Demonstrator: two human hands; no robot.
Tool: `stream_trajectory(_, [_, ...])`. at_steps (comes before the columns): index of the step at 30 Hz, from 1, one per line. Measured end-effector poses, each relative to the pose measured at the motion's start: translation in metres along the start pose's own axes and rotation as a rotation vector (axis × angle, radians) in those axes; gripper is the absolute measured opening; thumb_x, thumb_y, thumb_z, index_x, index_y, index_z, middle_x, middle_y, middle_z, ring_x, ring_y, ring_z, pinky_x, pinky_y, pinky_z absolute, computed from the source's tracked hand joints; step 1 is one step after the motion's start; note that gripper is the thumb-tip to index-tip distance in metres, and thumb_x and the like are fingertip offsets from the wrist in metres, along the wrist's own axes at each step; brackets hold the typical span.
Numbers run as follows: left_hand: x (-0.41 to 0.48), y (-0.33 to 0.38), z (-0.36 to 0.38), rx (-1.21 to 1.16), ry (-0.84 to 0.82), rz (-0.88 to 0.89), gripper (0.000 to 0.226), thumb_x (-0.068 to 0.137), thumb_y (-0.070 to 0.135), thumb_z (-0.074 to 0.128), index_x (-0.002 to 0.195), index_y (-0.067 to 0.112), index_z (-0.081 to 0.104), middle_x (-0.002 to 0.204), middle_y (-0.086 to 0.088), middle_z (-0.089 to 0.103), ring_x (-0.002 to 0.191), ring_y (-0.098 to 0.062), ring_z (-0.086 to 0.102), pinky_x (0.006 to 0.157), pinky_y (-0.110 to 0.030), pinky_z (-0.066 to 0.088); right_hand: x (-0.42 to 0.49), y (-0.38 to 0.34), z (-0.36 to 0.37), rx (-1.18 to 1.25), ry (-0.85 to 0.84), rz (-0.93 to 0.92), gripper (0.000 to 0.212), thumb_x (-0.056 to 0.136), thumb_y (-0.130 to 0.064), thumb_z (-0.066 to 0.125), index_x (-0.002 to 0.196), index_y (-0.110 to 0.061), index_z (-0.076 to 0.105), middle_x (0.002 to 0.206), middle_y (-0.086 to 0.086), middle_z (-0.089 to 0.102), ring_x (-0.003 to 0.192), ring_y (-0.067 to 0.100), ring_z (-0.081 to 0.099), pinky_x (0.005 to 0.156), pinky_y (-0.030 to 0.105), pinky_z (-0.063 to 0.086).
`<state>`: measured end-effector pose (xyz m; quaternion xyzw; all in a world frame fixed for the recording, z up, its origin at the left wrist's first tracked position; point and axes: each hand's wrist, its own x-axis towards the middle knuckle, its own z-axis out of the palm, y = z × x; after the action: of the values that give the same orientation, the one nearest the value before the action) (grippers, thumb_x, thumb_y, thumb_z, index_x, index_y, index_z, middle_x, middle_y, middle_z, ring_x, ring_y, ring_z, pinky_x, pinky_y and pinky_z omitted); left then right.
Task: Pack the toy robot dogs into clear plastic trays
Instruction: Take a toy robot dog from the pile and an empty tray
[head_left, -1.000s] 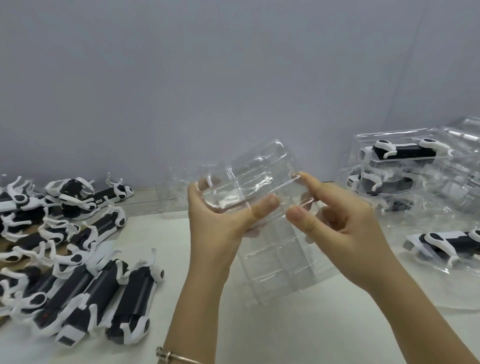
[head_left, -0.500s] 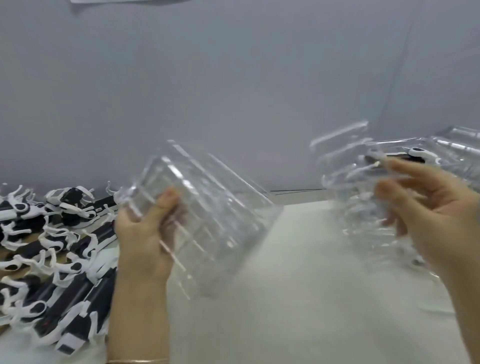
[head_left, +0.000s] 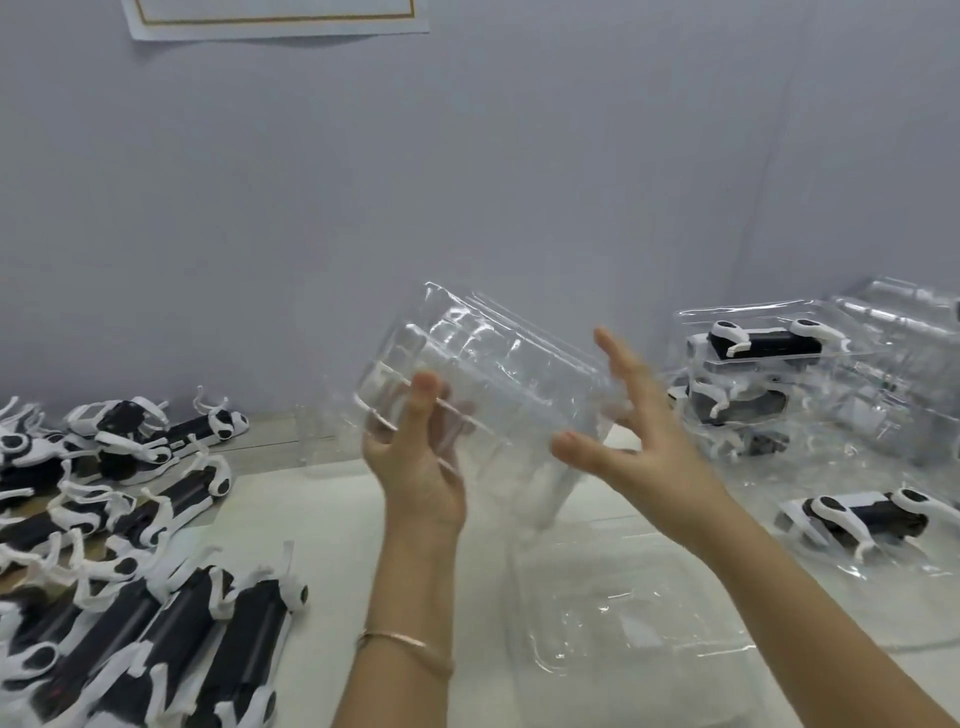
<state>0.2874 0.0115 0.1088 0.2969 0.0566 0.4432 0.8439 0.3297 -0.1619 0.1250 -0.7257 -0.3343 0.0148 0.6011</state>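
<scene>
Centrally, in the head view, a clear tray (head_left: 483, 374) is held up above the table (head_left: 337, 519), tilted so that one end is raised toward the upper left. It is gripped at its left end by the left hand (head_left: 415, 457): the thumb is pressed on the near face and the other fingers are curled behind the plastic. A bracelet (head_left: 410, 644) is worn on that wrist. The right hand (head_left: 639, 447) is set at the tray's right end, its fingers straight and spread wide. Its thumb tip is seen at the tray's lower edge, but whether contact is made cannot be told through the blur.

Below the hands, at lower centre, a second tray (head_left: 623, 613) is laid flat on the table. Loose dogs (head_left: 156, 597), black with white legs, are heaped across the lower left of the frame, touching one another. At the right, packed trays (head_left: 753, 364) are stacked, with a dog seen in each of the upper two. One more packed dog (head_left: 857, 519) is laid lower, near the right edge. A paper (head_left: 275, 18) is fixed to the wall (head_left: 519, 156) at the upper left.
</scene>
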Motion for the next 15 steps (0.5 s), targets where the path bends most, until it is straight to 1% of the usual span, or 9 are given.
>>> stream_trajectory(1, [0.001,-0.01,0.006,-0.029,0.036,-0.048,0.025,0.067,0.036,0.082,0.082,0.019,0.07,0.074,0.003,0.067,0.063,-0.012,0.068,0.056,-0.026,0.056,0.013,0.002,0.002,-0.013,0.031,-0.004,0.078,0.052,-0.072,0.08,0.119,-0.072,0.039,0.135,-0.039,0.03,0.122,-0.017,0.04,0.08,0.006,0.044])
stream_trajectory(3, [0.009,-0.027,0.008,0.017,0.109,-0.193,0.04,0.082,0.058,0.065,0.085,0.018,0.065,0.077,-0.002,0.063,0.062,-0.017,0.066,0.055,-0.03,0.054,0.035,0.014,0.0,-0.058,0.119,-0.013,0.059,0.059,-0.056,0.083,0.109,-0.052,0.052,0.133,-0.031,0.033,0.138,0.005,0.036,0.096,0.018,0.036])
stream_trajectory(5, [0.022,-0.039,-0.002,0.298,0.104,-0.369,0.062,0.086,0.074,0.041,0.09,0.016,0.061,0.07,-0.002,0.067,0.056,-0.02,0.064,0.054,-0.03,0.047,0.053,0.035,-0.01,-0.102,0.149,-0.009,0.042,0.068,-0.039,0.084,0.099,-0.038,0.055,0.124,-0.033,0.035,0.141,0.011,0.034,0.098,0.024,0.033])
stream_trajectory(7, [0.027,-0.046,-0.019,0.67,0.04,-0.61,0.077,0.086,0.081,0.026,0.087,0.011,0.06,0.065,-0.004,0.069,0.058,-0.022,0.062,0.056,-0.028,0.042,0.065,0.058,-0.023,-0.184,0.125,-0.008,0.038,0.07,-0.032,0.086,0.093,-0.034,0.055,0.136,-0.026,0.036,0.142,0.01,0.031,0.099,0.022,0.03])
stream_trajectory(9, [0.028,-0.051,-0.039,0.892,0.001,-0.778,0.065,0.092,0.072,0.036,0.086,0.009,0.055,0.066,-0.005,0.061,0.054,-0.019,0.053,0.05,-0.023,0.037,0.072,0.079,-0.029,-0.32,0.071,-0.012,0.04,0.07,-0.029,0.087,0.092,-0.034,0.054,0.154,-0.009,0.029,0.144,0.008,0.026,0.101,0.019,0.024])
stream_trajectory(11, [0.029,-0.054,-0.055,0.978,0.024,-0.768,0.037,0.094,0.042,0.058,0.102,0.007,0.05,0.072,-0.004,0.049,0.052,-0.018,0.05,0.046,-0.022,0.036,0.076,0.098,-0.028,-0.37,-0.033,-0.001,0.039,0.07,-0.025,0.087,0.092,-0.03,0.055,0.16,-0.001,0.022,0.144,0.001,0.019,0.098,0.018,0.025])
stream_trajectory(12, [0.03,-0.057,-0.06,1.001,0.058,-0.714,0.04,0.091,0.031,0.063,0.117,0.007,0.046,0.082,-0.006,0.051,0.062,-0.021,0.056,0.05,-0.025,0.042,0.076,0.106,-0.025,-0.369,-0.082,0.014,0.039,0.07,-0.025,0.087,0.093,-0.029,0.056,0.161,-0.001,0.019,0.141,-0.004,0.018,0.098,0.02,0.028])
stream_trajectory(13, [0.03,-0.059,-0.061,1.048,0.092,-0.644,0.054,0.087,0.029,0.064,0.132,0.011,0.039,0.101,-0.011,0.054,0.079,-0.027,0.062,0.06,-0.029,0.046,0.076,0.111,-0.023,-0.371,-0.122,0.032,0.039,0.07,-0.026,0.087,0.094,-0.029,0.056,0.163,-0.003,0.014,0.136,-0.009,0.019,0.097,0.022,0.032])
stream_trajectory(15, [0.032,-0.061,-0.057,1.171,0.117,-0.464,0.082,0.083,0.036,0.067,0.15,0.022,0.022,0.142,-0.013,0.034,0.12,-0.034,0.05,0.084,-0.036,0.043,0.077,0.119,-0.021,-0.373,-0.167,0.072,0.04,0.071,-0.033,0.086,0.099,-0.036,0.058,0.162,-0.012,0.006,0.128,-0.012,0.021,0.096,0.024,0.034])
